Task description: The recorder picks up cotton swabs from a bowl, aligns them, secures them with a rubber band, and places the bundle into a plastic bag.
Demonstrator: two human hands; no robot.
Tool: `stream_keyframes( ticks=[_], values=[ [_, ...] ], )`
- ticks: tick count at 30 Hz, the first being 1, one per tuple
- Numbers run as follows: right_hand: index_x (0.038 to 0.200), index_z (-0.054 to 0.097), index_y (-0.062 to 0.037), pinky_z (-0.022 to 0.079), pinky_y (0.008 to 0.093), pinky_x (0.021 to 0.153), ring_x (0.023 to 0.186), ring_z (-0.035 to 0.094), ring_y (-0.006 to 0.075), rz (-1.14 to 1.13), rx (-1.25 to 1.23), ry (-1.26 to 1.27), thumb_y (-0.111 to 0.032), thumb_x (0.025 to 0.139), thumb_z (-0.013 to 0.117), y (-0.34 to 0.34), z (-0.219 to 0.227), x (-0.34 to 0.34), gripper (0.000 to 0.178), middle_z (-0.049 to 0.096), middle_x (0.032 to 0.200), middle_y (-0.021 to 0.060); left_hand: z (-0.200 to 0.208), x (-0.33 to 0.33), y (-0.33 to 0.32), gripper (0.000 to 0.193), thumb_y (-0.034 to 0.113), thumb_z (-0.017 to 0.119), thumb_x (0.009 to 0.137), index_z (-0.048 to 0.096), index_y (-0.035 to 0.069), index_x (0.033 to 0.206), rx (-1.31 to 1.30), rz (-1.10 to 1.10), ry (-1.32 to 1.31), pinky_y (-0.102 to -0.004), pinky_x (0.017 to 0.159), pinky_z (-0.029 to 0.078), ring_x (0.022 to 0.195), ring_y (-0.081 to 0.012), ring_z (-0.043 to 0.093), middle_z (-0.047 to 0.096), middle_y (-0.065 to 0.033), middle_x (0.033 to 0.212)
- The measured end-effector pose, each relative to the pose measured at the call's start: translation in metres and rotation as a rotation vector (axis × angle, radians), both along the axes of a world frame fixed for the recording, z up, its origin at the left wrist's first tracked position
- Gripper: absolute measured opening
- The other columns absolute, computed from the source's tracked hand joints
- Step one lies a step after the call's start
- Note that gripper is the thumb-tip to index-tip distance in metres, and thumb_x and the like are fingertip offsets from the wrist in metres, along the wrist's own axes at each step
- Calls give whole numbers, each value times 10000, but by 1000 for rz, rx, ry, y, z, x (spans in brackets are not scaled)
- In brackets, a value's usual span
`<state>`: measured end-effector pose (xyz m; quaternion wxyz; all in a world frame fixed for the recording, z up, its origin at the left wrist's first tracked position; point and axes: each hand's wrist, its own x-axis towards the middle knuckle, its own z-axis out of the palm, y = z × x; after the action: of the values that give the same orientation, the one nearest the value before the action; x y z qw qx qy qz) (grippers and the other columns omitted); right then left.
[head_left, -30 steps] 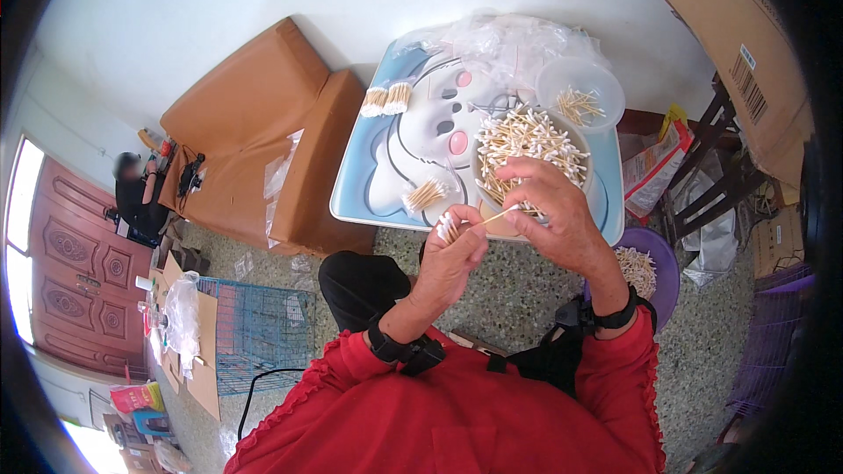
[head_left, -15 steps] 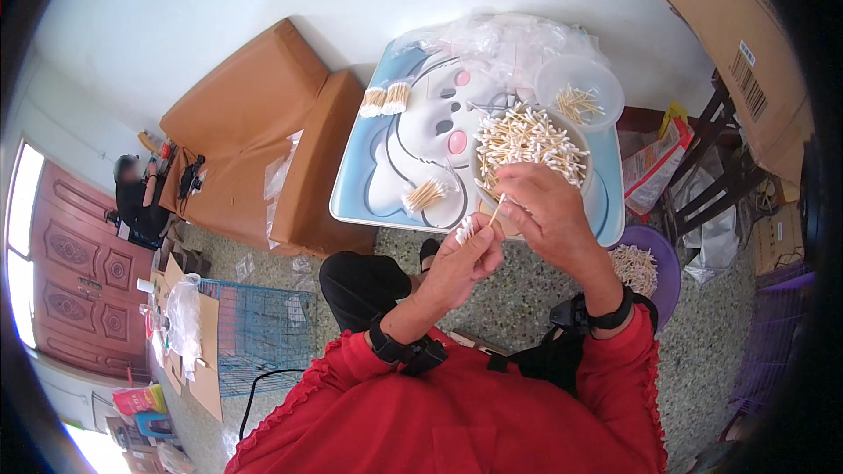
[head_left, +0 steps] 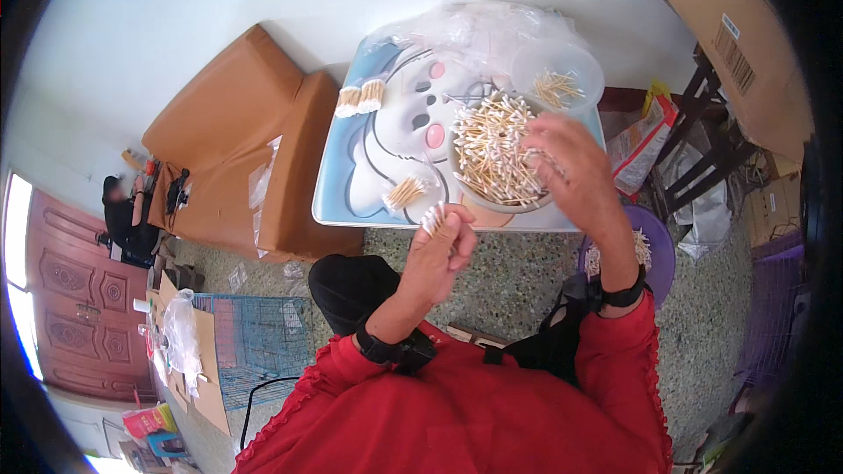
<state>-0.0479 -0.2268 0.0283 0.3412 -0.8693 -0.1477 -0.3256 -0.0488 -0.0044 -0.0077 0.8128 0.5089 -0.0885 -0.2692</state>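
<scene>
My left hand (head_left: 435, 256) is closed around a small bunch of cotton swabs (head_left: 433, 219), white tips sticking out past the fingers, just off the table's near edge. Over the right side of a round bowl (head_left: 502, 207) heaped with loose cotton swabs (head_left: 496, 149) hovers my right hand (head_left: 575, 171). Its thumb and fingers are apart, and no swab shows between them. Left of the bowl, a small pile of swabs (head_left: 406, 193) lies on clear plastic. Two packed swab bundles (head_left: 360, 97) rest at the table's left edge.
The blue table (head_left: 338, 197) has a cartoon face. Behind the bowl are a clear tub (head_left: 590, 70) with some swabs and crumpled plastic bags (head_left: 465, 31). A purple basin (head_left: 665, 276) stands on the floor at right. A brown sofa (head_left: 237, 114) and a seated person (head_left: 127, 219) are leftward.
My right hand has left my left hand, where a swab showed between them, and moved right over the bowl. My left hand still holds its bunch. The whole view has shifted slightly.
</scene>
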Motion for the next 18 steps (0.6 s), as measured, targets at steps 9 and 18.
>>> stream_keyframes(
  ticks=[9,18],
  values=[
    [879,590,-78,392,416,872,1109,458,311,-256,-150,83,-97,704,626,-26,-20,3,180,536,1082,108,-8,3,-8,147,212,455,944,505,79,985,-74,25,125,-191,432,272,478,-57,330,434,5,629],
    [1025,582,-75,325,425,947,1211,374,315,-190,-183,70,-134,717,632,11,-26,17,318,479,1199,115,-9,1,-6,164,215,466,936,523,65,970,-74,-11,181,-189,438,268,477,-59,334,438,7,628]
  ],
)
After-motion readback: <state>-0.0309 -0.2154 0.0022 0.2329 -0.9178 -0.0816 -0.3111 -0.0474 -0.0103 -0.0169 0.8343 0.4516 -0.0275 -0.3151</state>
